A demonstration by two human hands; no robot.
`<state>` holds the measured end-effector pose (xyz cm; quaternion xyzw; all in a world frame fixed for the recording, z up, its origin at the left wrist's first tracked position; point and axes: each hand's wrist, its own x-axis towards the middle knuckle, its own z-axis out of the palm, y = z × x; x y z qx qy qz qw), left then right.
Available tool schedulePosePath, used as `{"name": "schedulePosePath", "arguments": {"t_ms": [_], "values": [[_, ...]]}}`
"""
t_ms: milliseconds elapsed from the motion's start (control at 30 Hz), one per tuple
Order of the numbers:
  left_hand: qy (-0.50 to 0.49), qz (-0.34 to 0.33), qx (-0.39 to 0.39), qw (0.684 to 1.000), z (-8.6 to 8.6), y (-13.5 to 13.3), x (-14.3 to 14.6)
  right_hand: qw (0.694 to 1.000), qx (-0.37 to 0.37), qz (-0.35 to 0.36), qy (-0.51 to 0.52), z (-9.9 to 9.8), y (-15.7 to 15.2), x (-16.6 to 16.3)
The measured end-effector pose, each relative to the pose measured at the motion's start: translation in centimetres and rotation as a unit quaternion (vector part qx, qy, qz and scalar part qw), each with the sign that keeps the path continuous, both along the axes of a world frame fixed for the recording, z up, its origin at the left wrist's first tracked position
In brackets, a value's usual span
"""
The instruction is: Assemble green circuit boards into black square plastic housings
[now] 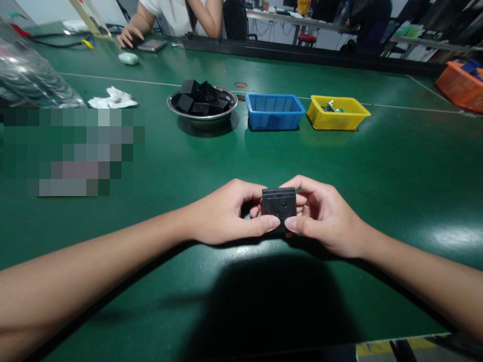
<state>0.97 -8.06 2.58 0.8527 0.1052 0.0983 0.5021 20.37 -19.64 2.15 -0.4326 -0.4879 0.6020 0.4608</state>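
A small black square box with a tiny green dot on its face is held between both hands just above the green table. My left hand grips its left side, thumb pressed along the lower edge. My right hand grips the right side, thumb meeting the left thumb under the box. Both hands are closed around it.
Farther back stand a metal bowl piled with several black boxes, an empty blue bin and a yellow bin holding small parts. Crumpled white paper and clear plastic bags lie at left. Another person's hand rests across the table. An orange crate sits far right.
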Motion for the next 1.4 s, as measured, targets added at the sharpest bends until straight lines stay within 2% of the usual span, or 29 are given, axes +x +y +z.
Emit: {"name": "schedulePosePath", "arguments": {"t_ms": [200, 533, 633, 700, 767, 867, 933, 1000, 1067, 1233, 1300, 1400], "values": [[-0.014, 0.005, -0.013, 1.0, 0.3, -0.1, 0.0, 0.999, 0.037, -0.005, 0.022, -0.3, -0.1, 0.1], [-0.001, -0.022, 0.052, 0.998, 0.1, 0.1, 0.0, 0.999, 0.036, 0.012, -0.031, -0.4, -0.1, 0.1], [-0.004, -0.02, 0.089, 0.996, -0.1, -0.1, 0.0, 0.996, 0.06, 0.015, -0.069, -0.3, -0.2, 0.1], [-0.024, -0.012, 0.156, 0.987, -0.1, -0.2, 0.1, 0.984, 0.112, 0.012, -0.136, -0.3, -0.2, 0.3], [-0.057, 0.004, 0.289, 0.956, -0.1, -0.2, 0.1, 0.944, 0.215, 0.005, -0.25, -0.2, -0.1, 0.6], [-0.094, 0.001, 0.528, 0.844, 0.2, 0.0, 0.0, 0.826, 0.386, -0.001, -0.41, 0.0, 0.2, 1.3], [-0.105, -0.008, 0.612, 0.784, 0.5, 0.1, 0.0, 0.763, 0.446, 0.004, -0.469, 0.1, 0.5, 1.6], [-0.111, -0.009, 0.648, 0.753, 0.8, 0.1, -0.1, 0.728, 0.468, 0.013, -0.5, 0.0, 0.8, 1.9], [-0.118, -0.008, 0.662, 0.74, 0.9, 0.2, -0.1, 0.714, 0.485, 0.019, -0.505, -0.1, 0.9, 2.1], [-0.099, -0.019, 0.673, 0.733, 0.9, 0.1, -0.1, 0.704, 0.531, 0.031, -0.471, -0.3, 1.0, 2.3], [-0.096, -0.028, 0.673, 0.733, 0.8, 0.0, 0.0, 0.681, 0.534, 0.04, -0.499, -0.2, 1.2, 2.4], [-0.105, -0.038, 0.664, 0.739, 0.7, -0.3, 0.1, 0.624, 0.542, 0.048, -0.561, 0.1, 1.7, 2.4]]}}
